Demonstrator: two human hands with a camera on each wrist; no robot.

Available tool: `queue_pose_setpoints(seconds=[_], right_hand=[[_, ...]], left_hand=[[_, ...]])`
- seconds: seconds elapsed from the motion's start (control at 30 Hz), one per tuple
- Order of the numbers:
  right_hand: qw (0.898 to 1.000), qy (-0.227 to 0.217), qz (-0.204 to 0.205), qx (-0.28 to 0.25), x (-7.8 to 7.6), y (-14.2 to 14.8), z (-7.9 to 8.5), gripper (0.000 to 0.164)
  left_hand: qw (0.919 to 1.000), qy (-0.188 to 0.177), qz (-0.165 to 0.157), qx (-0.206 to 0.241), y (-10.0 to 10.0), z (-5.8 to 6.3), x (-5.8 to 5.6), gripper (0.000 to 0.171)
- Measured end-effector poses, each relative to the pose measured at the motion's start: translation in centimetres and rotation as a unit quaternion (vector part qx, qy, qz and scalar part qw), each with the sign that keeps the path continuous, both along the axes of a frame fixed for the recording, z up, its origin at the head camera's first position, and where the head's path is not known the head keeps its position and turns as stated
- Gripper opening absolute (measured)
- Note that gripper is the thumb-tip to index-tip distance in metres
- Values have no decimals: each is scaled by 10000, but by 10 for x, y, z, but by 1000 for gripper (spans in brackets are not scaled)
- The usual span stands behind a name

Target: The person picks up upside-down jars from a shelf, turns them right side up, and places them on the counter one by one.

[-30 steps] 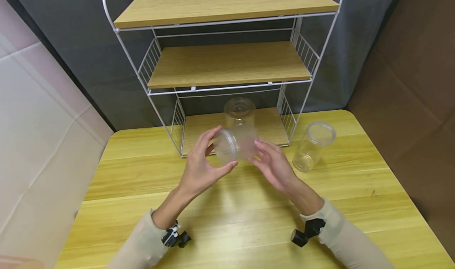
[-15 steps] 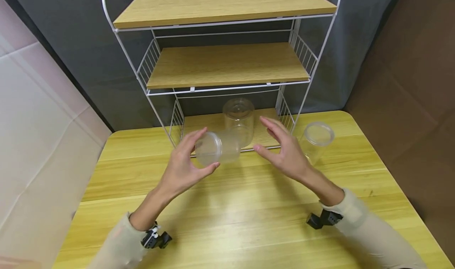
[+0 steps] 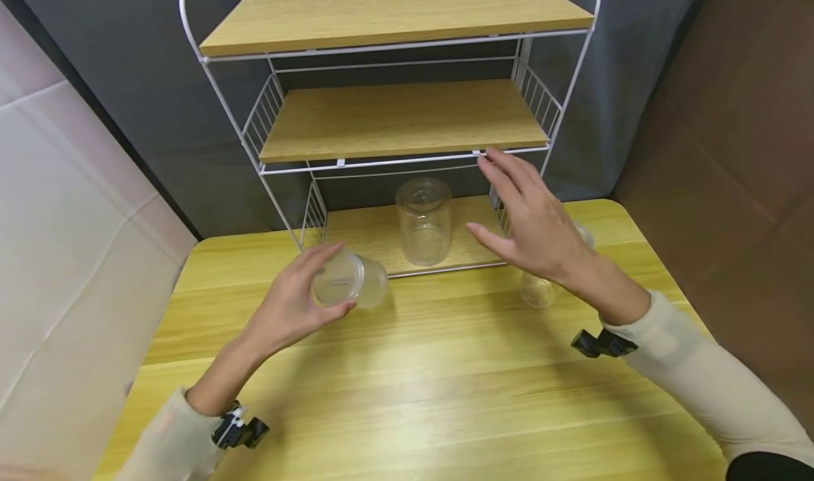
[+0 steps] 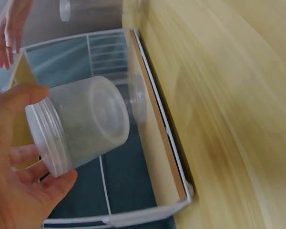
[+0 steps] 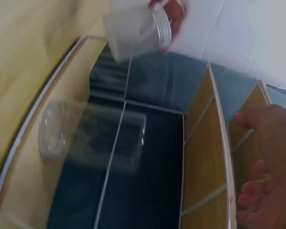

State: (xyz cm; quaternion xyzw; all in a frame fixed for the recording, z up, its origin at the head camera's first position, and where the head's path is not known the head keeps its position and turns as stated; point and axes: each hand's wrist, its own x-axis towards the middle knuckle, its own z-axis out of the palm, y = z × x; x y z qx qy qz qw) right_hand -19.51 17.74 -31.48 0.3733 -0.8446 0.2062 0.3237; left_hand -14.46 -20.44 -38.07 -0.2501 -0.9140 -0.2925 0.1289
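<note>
My left hand (image 3: 286, 310) grips a frosted plastic jar (image 3: 371, 282) by its ridged lid end, fingers on one side and thumb on the other. The jar lies tilted on its side in the air, left of centre, its base facing right. In the left wrist view the round base of this jar (image 4: 107, 112) shows plainly. My right hand (image 3: 540, 230) holds nothing; its fingers are extended near the right front edge of the middle shelf board (image 3: 407, 121). On the bottom shelf board (image 3: 356, 227) a clear jar (image 3: 425, 230) stands on end.
Another clear jar (image 3: 537, 292) stands on the table (image 3: 445, 396) right of the rack, mostly hidden behind my right hand. The white wire rack (image 3: 222, 103) has wooden boards on several levels. A dark cloth (image 3: 152, 99) hangs behind it.
My right hand has let go of the frosted jar and moved up and right toward the middle shelf. My left hand has carried the jar left and slightly down.
</note>
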Motion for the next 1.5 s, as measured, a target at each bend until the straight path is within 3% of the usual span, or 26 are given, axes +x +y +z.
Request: queue_pose_setpoints(seconds=[0.17,0.4,0.7,1.1,1.5], right_hand=[[9984,283,-187,460,-13,6,10,88],[9925,273,-625,1015,-27,11,19,91],[9865,305,-910,1330,-45,17,24,91],[9785,47,-1202,1677,-52,16,23,93],[9777,201,-1203,1707,-54,16,17,94]], left_hand=[[9995,-109,37,-278,-15,-3,1,88],[9979,-160,125,-618,-35,-7,3,86],[9954,-181,30,-942,-58,-12,1,84],[9884,-730,149,-1322,-86,-17,1,84],[9814,-964,190,-1647,-97,-24,0,84]])
